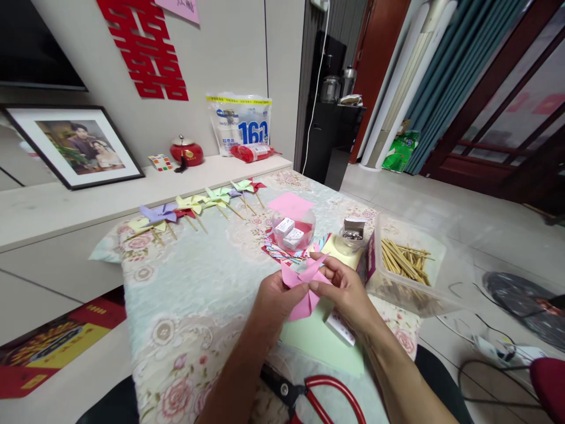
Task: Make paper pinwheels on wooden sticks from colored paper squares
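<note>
Both hands held a pink paper pinwheel (304, 282) above the counter (198, 294).

The left hand (276, 300) pinched the near edge and the right hand (348, 288) closed on the folded points, apparently to keep the folds gathered at the centre. A clear tub (408, 282) to the right held sticks (404, 259); a jar (293, 232) held small boxes. Finished pinwheels (198, 206) lay in a row at the far edge, and scissors (318, 394) lay nearest the person.

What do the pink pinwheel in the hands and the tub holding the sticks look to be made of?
Pink pinwheel: thin matte paper, going by its sharp creases and folded points; both hands pinch it.
Tub: clear, slightly glossy plastic, since the sticks show through its wall.
Sticks: pale, likely bamboo or wood.
</note>
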`<state>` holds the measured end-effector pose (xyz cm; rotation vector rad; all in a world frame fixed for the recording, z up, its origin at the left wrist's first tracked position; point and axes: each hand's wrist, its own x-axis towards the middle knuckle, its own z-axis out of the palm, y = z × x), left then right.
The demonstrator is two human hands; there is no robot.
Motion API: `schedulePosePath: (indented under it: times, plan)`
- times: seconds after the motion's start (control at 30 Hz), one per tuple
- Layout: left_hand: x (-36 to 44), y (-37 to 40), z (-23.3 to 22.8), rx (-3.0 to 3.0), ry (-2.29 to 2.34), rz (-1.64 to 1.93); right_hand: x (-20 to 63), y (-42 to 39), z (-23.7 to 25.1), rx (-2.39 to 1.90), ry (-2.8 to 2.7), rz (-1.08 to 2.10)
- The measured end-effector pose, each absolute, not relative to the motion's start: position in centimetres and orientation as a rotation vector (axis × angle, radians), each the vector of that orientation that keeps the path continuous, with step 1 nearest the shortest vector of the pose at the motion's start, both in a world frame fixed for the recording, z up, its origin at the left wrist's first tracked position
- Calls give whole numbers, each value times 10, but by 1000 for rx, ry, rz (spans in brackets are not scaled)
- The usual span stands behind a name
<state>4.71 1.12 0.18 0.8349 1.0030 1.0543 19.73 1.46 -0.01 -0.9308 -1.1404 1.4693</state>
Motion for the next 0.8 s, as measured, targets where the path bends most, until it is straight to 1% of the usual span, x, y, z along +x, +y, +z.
schedulePosePath:
  times: [0.3, 0.57, 0.8]
  plan:
    - [47, 11, 1, 801, 959, 1061, 196, 16, -9, -989, -1165, 1378]
    - [43, 13, -1, 890, 973, 1050, 198, 14, 4, -1030, -1309, 1377]
    - [42, 14, 1, 935, 997, 1024, 202, 15, 0, -1045, -1357, 1404]
